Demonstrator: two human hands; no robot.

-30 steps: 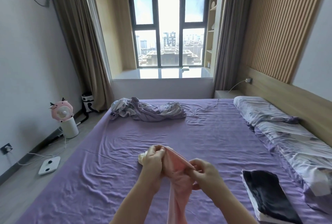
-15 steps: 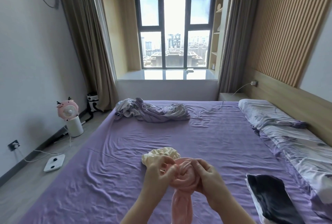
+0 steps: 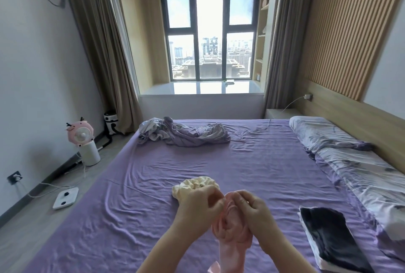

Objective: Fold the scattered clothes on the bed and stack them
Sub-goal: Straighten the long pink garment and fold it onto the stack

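pink garment gathered into a bunch between both hands

bunched tighter than a second ago: then stretched as a flat edge between two raised pinches, now crumpled into thick ruffles and held lower, just above the purple bed sheet point(image 3: 252, 163). looks like gathering or turning the pink garment point(image 3: 230, 226) right side out, so a preparing step rather than a fold; probably no crease made yet, and laying flat is likely needed first.

left hand point(image 3: 198, 206) curled, thumb and fingertips pinching the upper left rim of the pink bunch. right hand point(image 3: 255, 209) likewise curled, fingers pinching the upper right rim, touching the cloth directly opposite. tail of the pink garment hanging down between the forearms toward the lower edge of the view.

cream garment point(image 3: 195, 185) uncovered behind the left hand, hidden by it a second ago; crumpled on the sheet, still unfolded.

counted: one pink garment in hand; one cream garment loose; one folded pile point(image 3: 331, 240) to the right, dark on top with a white layer beneath, so at least two pieces, exact number unclear. one rumpled lilac-grey heap point(image 3: 184, 133) at the far side, bedding or clothing not certain. two patterned pillows point(image 3: 350, 158) along the headboard. on the floor, left: one pink fan point(image 3: 81, 136), one white scale point(image 3: 65, 197).
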